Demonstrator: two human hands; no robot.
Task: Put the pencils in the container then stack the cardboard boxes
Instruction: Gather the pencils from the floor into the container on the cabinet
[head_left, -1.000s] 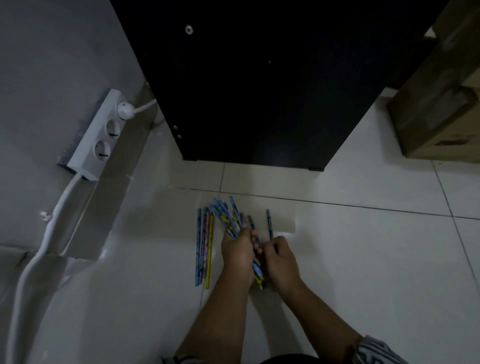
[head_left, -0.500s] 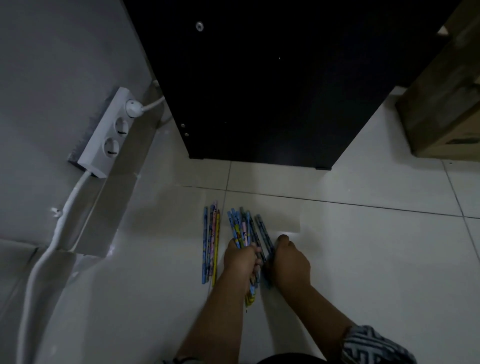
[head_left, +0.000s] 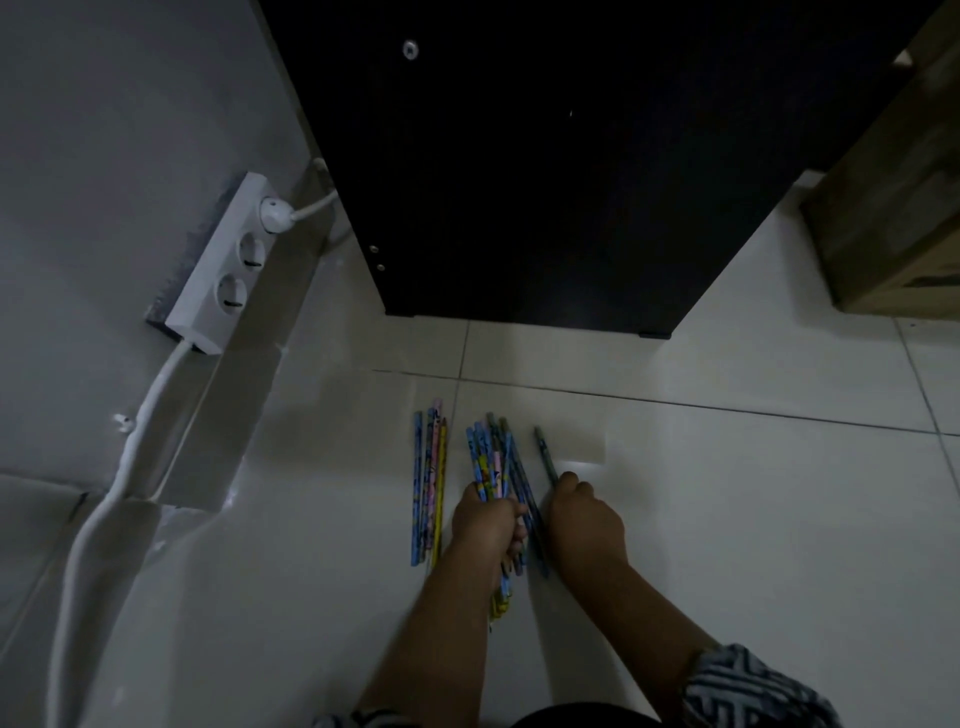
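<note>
Several patterned pencils lie on the white tiled floor. My left hand (head_left: 485, 525) is closed around a bundle of pencils (head_left: 491, 460) whose tips point away from me. A small group of loose pencils (head_left: 428, 483) lies to the left of that hand, untouched. My right hand (head_left: 584, 519) rests knuckles-up just right of the bundle, its fingertips on a single dark pencil (head_left: 545, 454) lying apart on the floor. A cardboard box (head_left: 898, 228) stands at the far right edge. No pencil container is in view.
A black cabinet (head_left: 561, 171) stands directly ahead, its base on the floor. A white power strip (head_left: 223, 265) with a plugged cable is fixed on the wall at left, and its cord (head_left: 130, 457) runs down to the floor. Open tiles stretch right of my hands.
The bundle in my left hand has straightened and tightened. One dark pencil now lies apart to the right, with my right hand's fingertips on it. The view has shifted slightly.
</note>
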